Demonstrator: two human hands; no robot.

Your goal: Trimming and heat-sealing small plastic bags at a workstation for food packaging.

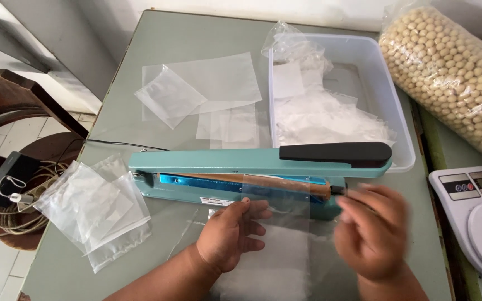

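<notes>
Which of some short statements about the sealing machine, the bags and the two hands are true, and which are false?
1. The teal heat-sealing machine has a black handle. True.
2. Both hands hold a clear plastic bag at the sealing machine. True; the left hand and right hand are on it.
3. The white plastic tray is full of beans. False; it holds clear bags, and the beans are in a big clear sack.
4. The white kitchen scale stands left of the sealing machine. False; it is on the right.
</notes>
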